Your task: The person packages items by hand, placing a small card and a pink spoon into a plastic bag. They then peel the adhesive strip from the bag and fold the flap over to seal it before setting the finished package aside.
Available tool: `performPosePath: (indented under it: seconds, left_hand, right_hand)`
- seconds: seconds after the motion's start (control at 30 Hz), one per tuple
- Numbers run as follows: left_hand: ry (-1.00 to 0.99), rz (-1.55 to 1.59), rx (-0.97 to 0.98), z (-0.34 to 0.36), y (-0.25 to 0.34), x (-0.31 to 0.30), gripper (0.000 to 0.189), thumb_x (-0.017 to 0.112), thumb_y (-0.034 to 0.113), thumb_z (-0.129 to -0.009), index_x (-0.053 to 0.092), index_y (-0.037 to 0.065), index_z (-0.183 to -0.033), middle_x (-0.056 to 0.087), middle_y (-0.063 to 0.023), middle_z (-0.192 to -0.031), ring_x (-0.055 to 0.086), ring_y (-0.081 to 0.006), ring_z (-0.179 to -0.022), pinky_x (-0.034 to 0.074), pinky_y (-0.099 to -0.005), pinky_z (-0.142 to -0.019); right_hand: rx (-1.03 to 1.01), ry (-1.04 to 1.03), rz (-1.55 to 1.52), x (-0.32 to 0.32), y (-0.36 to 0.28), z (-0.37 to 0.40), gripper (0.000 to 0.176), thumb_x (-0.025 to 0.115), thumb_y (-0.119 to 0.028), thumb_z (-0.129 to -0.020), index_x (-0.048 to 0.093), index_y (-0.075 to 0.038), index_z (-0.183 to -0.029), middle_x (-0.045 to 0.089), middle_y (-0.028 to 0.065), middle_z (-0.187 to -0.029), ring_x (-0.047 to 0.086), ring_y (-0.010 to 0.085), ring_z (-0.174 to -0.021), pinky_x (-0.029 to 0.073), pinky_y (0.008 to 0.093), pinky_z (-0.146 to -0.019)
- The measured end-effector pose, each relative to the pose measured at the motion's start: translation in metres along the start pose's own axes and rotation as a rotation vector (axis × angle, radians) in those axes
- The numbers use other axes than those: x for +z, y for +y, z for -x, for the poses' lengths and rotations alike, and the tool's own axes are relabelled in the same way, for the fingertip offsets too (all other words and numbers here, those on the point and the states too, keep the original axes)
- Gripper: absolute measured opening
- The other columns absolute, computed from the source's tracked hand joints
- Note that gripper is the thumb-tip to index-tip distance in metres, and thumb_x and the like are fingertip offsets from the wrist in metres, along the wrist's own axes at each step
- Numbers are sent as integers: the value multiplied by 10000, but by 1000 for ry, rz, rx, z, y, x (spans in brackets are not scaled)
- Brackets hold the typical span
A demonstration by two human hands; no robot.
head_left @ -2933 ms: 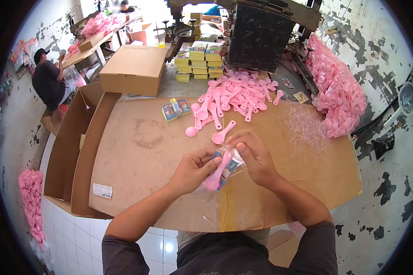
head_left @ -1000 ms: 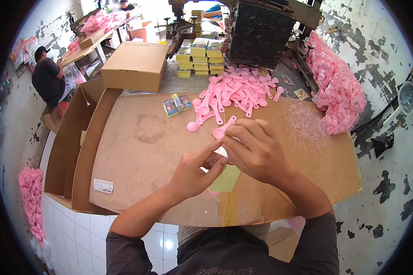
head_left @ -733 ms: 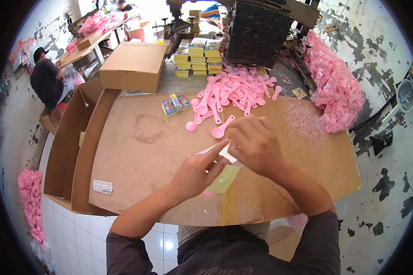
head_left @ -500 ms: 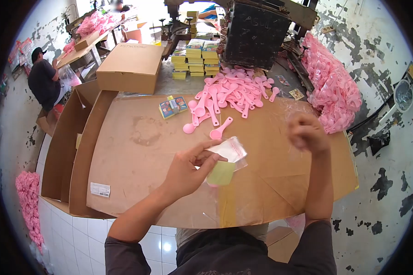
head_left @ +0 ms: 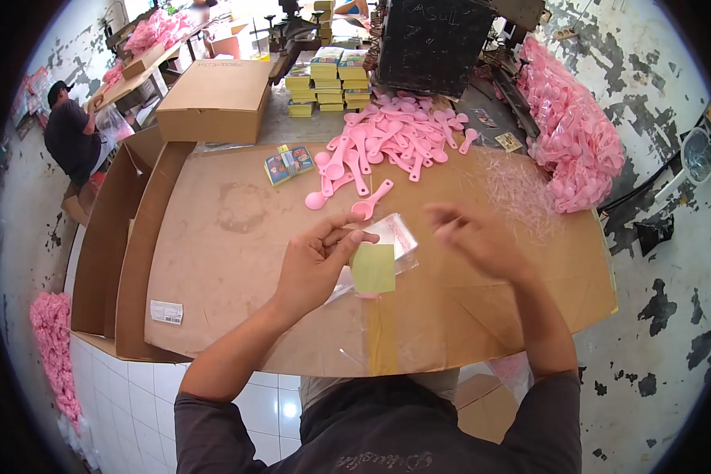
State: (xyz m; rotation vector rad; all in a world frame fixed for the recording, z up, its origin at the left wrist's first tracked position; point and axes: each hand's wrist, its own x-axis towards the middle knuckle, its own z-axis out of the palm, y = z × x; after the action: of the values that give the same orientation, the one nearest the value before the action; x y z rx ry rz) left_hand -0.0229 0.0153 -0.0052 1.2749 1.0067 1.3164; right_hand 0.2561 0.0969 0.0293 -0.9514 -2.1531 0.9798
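Observation:
My left hand [head_left: 316, 257] pinches a small yellow-green card [head_left: 374, 268] between thumb and fingers above the cardboard sheet. Clear plastic shows around the card's lower left, and a bit of pink peeks out under its bottom edge. Just behind the card lies a stack of clear plastic bags [head_left: 395, 237]. My right hand [head_left: 478, 241], a little blurred, is in the air to the right of the bags with its fingers stretched out and nothing visible in them. A single pink measuring spoon [head_left: 373, 200] rests beyond my left fingertips.
A heap of pink spoons [head_left: 395, 138] lies at the back, with stacked cards [head_left: 325, 83] behind it. A banded card bundle [head_left: 288, 164] sits left of the heap. Thin clear strips [head_left: 521, 193] are piled right. Cardboard boxes [head_left: 213, 99] stand left; a person [head_left: 73, 134] sits beyond.
My right hand has moved left, from near the clear strips toward the bags, and its curled fingers have straightened. My left hand still holds the card, now turned more upright. The view has shifted slightly.

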Motion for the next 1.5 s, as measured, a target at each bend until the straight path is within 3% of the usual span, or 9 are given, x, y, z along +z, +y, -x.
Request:
performPosePath:
  seconds: [0.07,0.27,0.37,0.57,0.87,0.97,1.27,1.37,1.5]
  left_hand:
    - [2,-7,0,1,-3,1,352,582,110,-1053,563,-54,-1364,750,-160,-1118,718,-165,-1027,606,-314,-855]
    - [-58,85,11,-3,-3,-7,369,600,118,-1047,556,-65,-1364,733,-170,-1145,702,-164,-1042,600,-307,-878]
    - [-65,42,-31,-4,-10,-7,357,614,125,-1040,588,-46,-1352,722,-160,-1200,701,-172,-1061,606,-327,-868]
    - [-22,-47,-80,-1,-12,-6,280,643,127,-1026,679,-29,-1255,748,-118,-1130,707,-141,-984,602,-303,-822]
    - [-101,-202,98,-1,-20,-15,245,635,-15,-984,722,-19,-1213,754,-108,-1125,691,-112,-988,570,-261,-844]
    - [-180,-220,70,-4,-18,-20,249,637,-36,-962,734,-25,-1191,752,-103,-1127,686,-114,-1003,562,-261,-871]
    - [-192,87,-145,-6,-23,-24,264,664,74,-991,712,-30,-1228,749,-91,-1083,692,-131,-957,564,-264,-849]
    - [-177,-81,-126,-7,-24,-18,270,647,140,-1025,711,-6,-1243,745,-55,-1053,675,-92,-916,570,-262,-833]
    - [-182,-105,-162,-7,-25,-20,263,640,112,-1025,704,-3,-1252,745,-58,-1069,680,-94,-938,576,-265,-836]
  right_hand:
    - [-128,-89,-129,39,-23,-5,359,738,-164,-939,663,-36,-1266,710,61,-993,662,134,-857,533,289,-743]
    - [110,-179,-583,59,2,-23,324,692,-82,-972,640,-35,-1288,683,29,-971,640,75,-843,538,247,-738]
    - [36,-187,-578,60,11,-22,267,681,-95,-986,661,-19,-1241,681,23,-963,646,75,-832,549,250,-720]
    - [146,-79,-605,58,7,-19,197,673,-92,-990,689,-6,-1167,702,36,-985,666,80,-850,566,248,-716]
    - [92,-132,-653,56,27,-18,118,653,-28,-978,718,-5,-1073,696,6,-981,657,80,-888,539,266,-814]
    - [58,-146,-681,57,24,-18,118,649,-24,-973,726,0,-1060,692,11,-993,646,80,-910,522,264,-826]
    - [35,-175,-572,52,27,-16,137,662,-42,-979,729,20,-1080,680,37,-1051,641,104,-943,528,274,-842]
    - [46,-181,-577,54,29,-16,151,686,-52,-967,723,18,-1095,677,35,-1043,638,100,-935,529,278,-840]
    - [104,-198,-612,55,30,-16,283,690,-36,-963,648,8,-1240,673,40,-1043,641,101,-945,535,273,-834]
